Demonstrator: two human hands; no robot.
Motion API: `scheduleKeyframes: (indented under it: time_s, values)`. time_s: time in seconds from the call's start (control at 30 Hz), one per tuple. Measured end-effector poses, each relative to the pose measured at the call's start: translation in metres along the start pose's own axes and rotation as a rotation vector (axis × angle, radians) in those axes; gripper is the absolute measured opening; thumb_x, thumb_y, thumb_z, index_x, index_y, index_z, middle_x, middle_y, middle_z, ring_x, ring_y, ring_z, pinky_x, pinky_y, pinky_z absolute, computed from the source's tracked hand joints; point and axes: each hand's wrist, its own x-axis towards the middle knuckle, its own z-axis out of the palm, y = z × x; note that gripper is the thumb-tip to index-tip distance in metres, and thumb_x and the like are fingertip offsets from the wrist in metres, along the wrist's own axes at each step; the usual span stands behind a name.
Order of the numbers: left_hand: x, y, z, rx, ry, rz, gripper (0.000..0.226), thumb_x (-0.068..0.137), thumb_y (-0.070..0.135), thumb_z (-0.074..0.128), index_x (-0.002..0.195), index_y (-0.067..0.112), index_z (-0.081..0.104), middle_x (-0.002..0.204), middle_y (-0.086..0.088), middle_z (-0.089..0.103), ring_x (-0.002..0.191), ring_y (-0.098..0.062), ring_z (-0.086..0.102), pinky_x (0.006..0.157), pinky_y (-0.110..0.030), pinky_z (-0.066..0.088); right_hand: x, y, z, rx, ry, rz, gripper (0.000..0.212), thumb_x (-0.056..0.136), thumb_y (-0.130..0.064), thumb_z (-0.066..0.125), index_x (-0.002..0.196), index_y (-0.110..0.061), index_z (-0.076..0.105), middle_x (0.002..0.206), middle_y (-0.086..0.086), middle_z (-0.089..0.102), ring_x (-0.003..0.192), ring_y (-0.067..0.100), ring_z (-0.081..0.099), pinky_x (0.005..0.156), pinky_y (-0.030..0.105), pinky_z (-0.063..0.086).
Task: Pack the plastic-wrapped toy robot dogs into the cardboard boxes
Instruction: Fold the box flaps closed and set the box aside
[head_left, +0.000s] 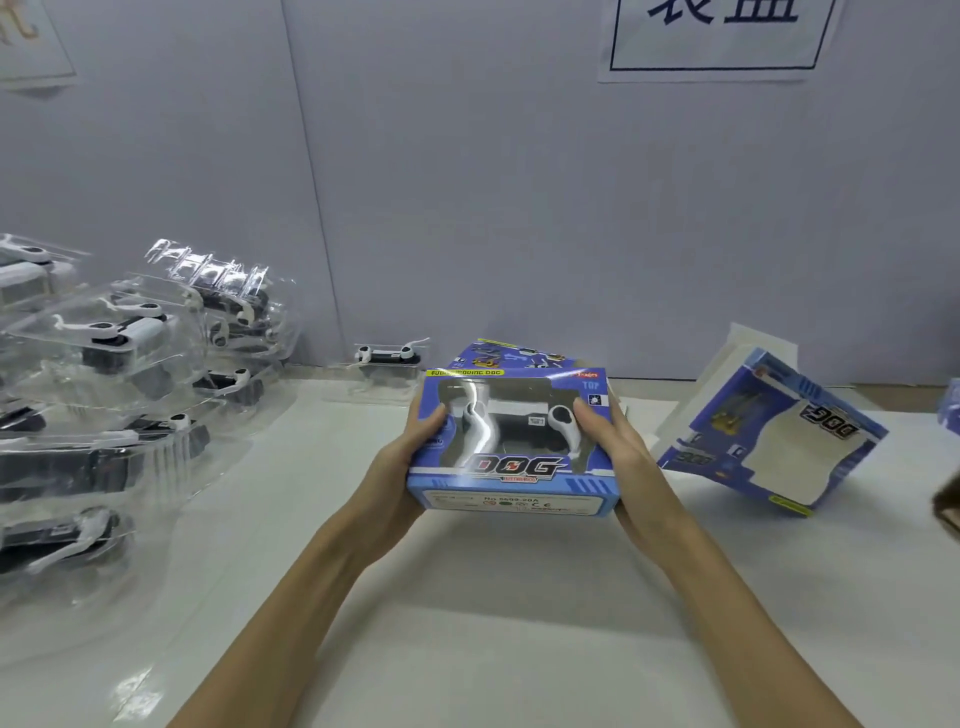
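A blue cardboard box (511, 488) printed "DOG" is held above the white table in the middle of the head view. Through its clear window shows a white and black toy robot dog (511, 421) in plastic. My left hand (410, 452) grips the box's left side, thumb on the front face. My right hand (615, 447) grips the right side, thumb over the window's edge. An empty blue box (774, 441) lies tilted on the table to the right, its window facing up. A single wrapped dog (387, 358) stands by the wall behind the held box.
Several plastic-wrapped robot dogs (119, 374) are piled on the table's left side. The grey wall (467, 182) stands close behind, with a paper sign at top right. Another blue box edge (950, 410) peeks in at the far right.
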Motion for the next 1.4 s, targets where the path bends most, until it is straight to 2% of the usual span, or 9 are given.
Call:
scheduleKeyframes:
  time_s: [0.13,0.2,0.3,0.43,0.63,0.83,0.93,1.13,1.4]
  values:
    - [0.002,-0.001,0.004,0.124,0.042,0.180,0.054,0.093,0.047,0.063,0.146,0.048,0.053,0.144,0.012,0.063,0.132,-0.013,0.061,0.102,-0.032,0.054,0.002,0.006,0.001,-0.064,0.004,0.007,0.042,0.095,-0.059,0.064,0.134,-0.050,0.054,0.129,-0.013,0.071,0.117,0.019,0.071,0.099,0.042,0.057]
    - [0.002,0.000,0.002,0.153,0.060,0.299,0.054,0.097,0.041,0.062,0.147,0.055,0.047,0.144,0.014,0.063,0.127,-0.011,0.065,0.092,-0.025,0.057,0.002,0.007,0.003,-0.155,0.004,0.026,0.051,0.091,-0.068,0.056,0.138,-0.052,0.049,0.131,-0.020,0.068,0.119,0.012,0.069,0.110,0.045,0.049]
    - [0.002,0.001,-0.008,0.142,0.102,0.328,0.058,0.095,0.044,0.065,0.150,0.047,0.045,0.136,0.008,0.069,0.122,-0.018,0.068,0.091,-0.029,0.058,-0.001,0.007,0.005,-0.232,-0.040,0.046,0.058,0.081,-0.077,0.058,0.131,-0.049,0.052,0.123,-0.019,0.070,0.109,0.008,0.072,0.101,0.038,0.055]
    - [0.001,0.003,-0.012,0.303,0.149,0.229,0.033,0.076,0.076,0.064,0.099,0.053,0.069,0.088,0.017,0.061,0.085,-0.006,0.057,0.085,-0.029,0.042,-0.005,0.002,0.004,-0.312,-0.067,-0.076,0.046,0.087,-0.061,0.060,0.131,-0.051,0.051,0.115,-0.027,0.070,0.109,0.002,0.070,0.083,0.019,0.058]
    - [0.006,0.001,-0.010,0.195,0.153,0.217,0.050,0.090,0.066,0.061,0.127,0.033,0.068,0.124,0.006,0.070,0.118,-0.019,0.065,0.099,-0.043,0.054,-0.003,-0.001,0.000,-0.224,-0.064,-0.064,0.068,0.088,-0.056,0.062,0.151,-0.049,0.038,0.125,-0.009,0.071,0.113,0.015,0.072,0.089,0.034,0.062]
    - [0.009,0.004,-0.017,0.263,0.233,0.256,0.038,0.092,0.055,0.060,0.109,0.026,0.078,0.088,-0.003,0.071,0.077,-0.021,0.062,0.063,-0.032,0.049,-0.002,-0.002,0.005,-0.114,-0.008,0.035,0.046,0.104,-0.042,0.056,0.146,-0.043,0.037,0.115,-0.009,0.076,0.109,0.027,0.074,0.096,0.064,0.056]
    - [0.013,0.006,-0.025,0.191,0.407,0.341,0.030,0.091,0.047,0.066,0.097,0.020,0.077,0.088,-0.007,0.064,0.081,-0.025,0.056,0.067,-0.036,0.040,-0.007,-0.002,0.008,-0.082,-0.117,0.163,0.042,0.102,-0.037,0.062,0.136,-0.030,0.039,0.111,0.012,0.077,0.098,0.036,0.076,0.086,0.056,0.062]
    - [0.011,0.013,-0.032,0.138,0.483,0.419,0.052,0.106,0.054,0.047,0.118,0.008,0.069,0.109,-0.008,0.071,0.094,-0.024,0.066,0.087,-0.038,0.047,-0.015,0.000,0.029,-0.123,-0.187,0.113,0.044,0.093,-0.030,0.077,0.134,-0.024,0.061,0.110,0.020,0.076,0.096,0.036,0.075,0.085,0.045,0.064]
    - [0.008,0.014,-0.044,0.027,0.427,0.285,0.065,0.103,0.067,0.035,0.120,0.015,0.069,0.123,-0.011,0.069,0.103,-0.028,0.067,0.084,-0.044,0.055,-0.015,-0.061,0.013,0.514,0.222,-0.287,0.032,0.091,-0.027,0.076,0.115,-0.007,0.070,0.109,0.020,0.073,0.104,0.040,0.072,0.087,0.042,0.062]
